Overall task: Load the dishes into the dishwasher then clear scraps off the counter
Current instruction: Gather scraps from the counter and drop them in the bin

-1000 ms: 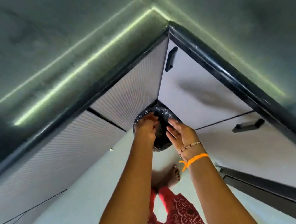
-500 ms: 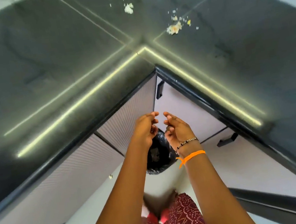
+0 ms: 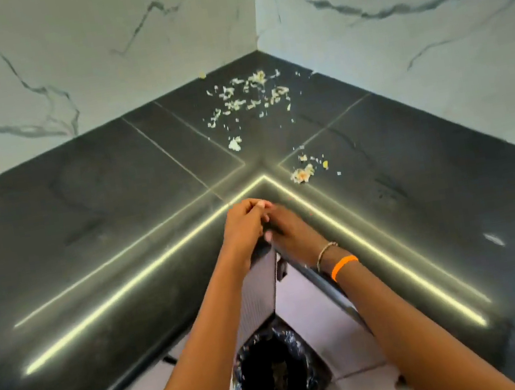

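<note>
Pale food scraps [image 3: 247, 98] lie scattered in the far corner of the dark L-shaped counter [image 3: 91, 221]. One small clump [image 3: 234, 143] and a second pile [image 3: 303, 174] sit nearer the counter's inner corner. My left hand [image 3: 242, 227] and my right hand [image 3: 288, 228] are pressed together at that inner corner, fingers curled against each other. Nothing shows between them. A bin with a black liner [image 3: 276, 377] stands on the floor straight below my arms and holds some scraps.
White marble-patterned walls [image 3: 92, 52] close the counter on two sides. Below the counter edge are ribbed cabinet fronts [image 3: 258, 295] and pale doors [image 3: 312, 314]. Bright light strips reflect along the counter's front edges.
The view has swung up from the bin to the countertop. Both hands rose from the bin's rim to the counter's inner corner and came together.
</note>
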Available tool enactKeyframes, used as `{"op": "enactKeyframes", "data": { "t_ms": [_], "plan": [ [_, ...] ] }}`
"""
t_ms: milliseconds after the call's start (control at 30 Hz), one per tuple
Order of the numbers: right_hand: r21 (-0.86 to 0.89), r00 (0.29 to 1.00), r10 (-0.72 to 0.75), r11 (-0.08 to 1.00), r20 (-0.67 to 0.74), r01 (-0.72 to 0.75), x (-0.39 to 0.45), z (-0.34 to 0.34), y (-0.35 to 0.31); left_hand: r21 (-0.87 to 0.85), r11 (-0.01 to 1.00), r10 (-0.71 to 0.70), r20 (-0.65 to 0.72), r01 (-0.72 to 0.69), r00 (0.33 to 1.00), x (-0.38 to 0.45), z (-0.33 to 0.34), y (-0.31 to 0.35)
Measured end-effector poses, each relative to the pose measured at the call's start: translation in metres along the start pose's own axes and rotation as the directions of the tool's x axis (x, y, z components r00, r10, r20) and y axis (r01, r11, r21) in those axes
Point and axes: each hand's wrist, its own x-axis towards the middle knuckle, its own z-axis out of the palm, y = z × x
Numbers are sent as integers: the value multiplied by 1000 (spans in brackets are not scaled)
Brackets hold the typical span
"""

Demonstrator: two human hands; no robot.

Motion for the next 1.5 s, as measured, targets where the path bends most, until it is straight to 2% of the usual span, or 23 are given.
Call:
{"op": "enactKeyframes", "data": {
  "t_ms": [33, 67, 100, 333, 500, 600, 667, 733, 767, 833, 867, 900, 967, 1067, 1233, 1267, 1333, 1400, 1500],
  "plan": [
    [-235, 984, -37, 969, 173, 77, 6, -1, 15, 27, 1000, 9, -20, -8, 1000, 15, 3, 3],
    [-409, 959, -33, 900, 281, 151, 11, -4, 27, 48, 999, 8, -39, -6, 999, 28, 7, 6],
    [-493, 944, -45, 844, 326, 211, 17, -8, 39, 67, 998, 2, -56, 2, 998, 40, 11, 9],
    [-519, 940, -58, 822, 336, 236, 93, -56, 99, 181, 983, 53, -126, -30, 991, 94, 40, 12],
    [-560, 967, 21, 818, 255, 130, 136, -74, 130, 309, 950, 114, -211, -44, 971, 116, 35, 12],
    [-567, 974, 97, 823, 206, 38, 150, -79, 131, 425, 898, 242, -267, -112, 933, 134, 30, 14],
    [-522, 983, 121, 852, 138, -32, 152, -83, 127, 547, 829, 304, -258, -121, 917, 154, 27, 15],
    [-416, 985, 154, 893, -83, -174, 144, -90, 125, 649, 753, 322, -217, -110, 921, 172, 21, 12],
    [-331, 953, 205, 903, -225, -272, 137, -93, 126, 692, 715, 320, -197, -100, 927, 180, 18, 10],
    [-107, 795, 371, 875, -479, -472, 120, -98, 132, 760, 643, 296, -136, -92, 946, 192, 13, 3],
    [-5, 700, 463, 832, -544, -555, 114, -100, 136, 803, 588, 283, -94, -95, 955, 197, 13, 0],
    [68, 622, 545, 780, -563, -622, 110, -99, 138, 850, 518, 275, -53, -102, 960, 199, 14, -4],
    [102, 544, 631, 699, -554, -707, 114, -93, 140, 907, 400, 271, 18, -130, 962, 203, 16, -8],
    [96, 559, 628, 707, -541, -701, 147, -75, 128, 928, 344, 273, 48, -145, 961, 206, 17, -11],
    [140, 724, 559, 820, -403, -555, 225, -39, 97, 928, 336, 266, 68, -159, 962, 208, 15, -13],
    [178, 762, 539, 841, -359, -511, 237, -37, 93, 927, 340, 262, 68, -158, 963, 208, 15, -13],
    [371, 802, 523, 833, -290, -410, 250, -42, 88, 928, 340, 253, 68, -154, 965, 209, 15, -11],
    [488, 768, 546, 798, -336, -354, 244, -57, 92, 930, 333, 246, 73, -155, 966, 209, 15, -11],
    [345, 576, 612, 787, -542, -511, 206, -83, 124, 922, 353, 239, 75, -159, 968, 207, 14, -9]
  ]
}}
